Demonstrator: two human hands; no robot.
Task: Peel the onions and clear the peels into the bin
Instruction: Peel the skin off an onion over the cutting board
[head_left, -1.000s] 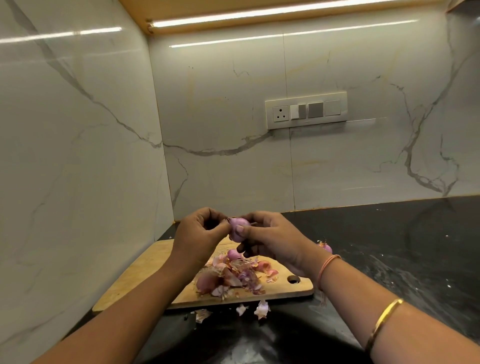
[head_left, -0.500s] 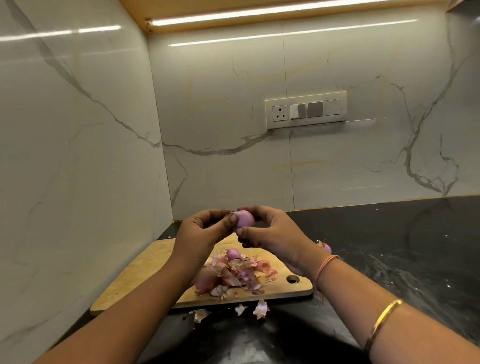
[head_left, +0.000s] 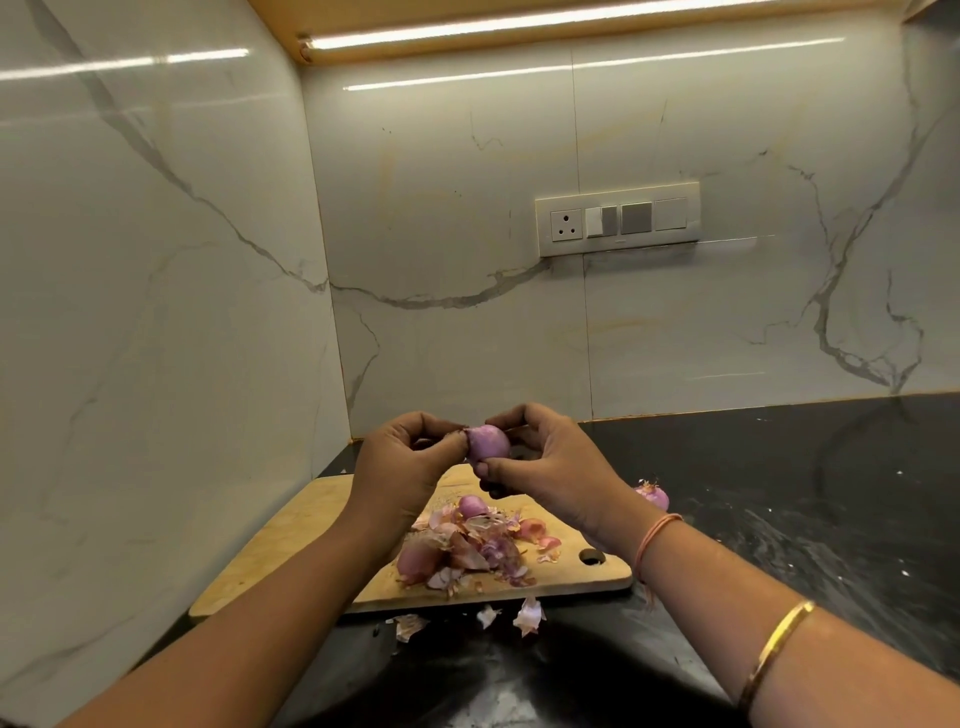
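Note:
A small purple onion is held above the wooden cutting board. My right hand grips it from the right with curled fingers and thumb. My left hand pinches its left end, where a bit of skin sticks out. On the board lies a heap of pink onion peels with a peeled onion at its back and a larger onion piece at its front left. Another onion sits on the counter behind my right wrist. No bin is in view.
The board lies in the corner of a black stone counter, with marble walls at the left and back. A few loose peels lie on the counter just in front of the board. A switch panel is on the back wall.
Both hands have lifted the onion a little and turned it, so more of its purple surface shows between them. The left thumb and fingers stay pinched at its left end.

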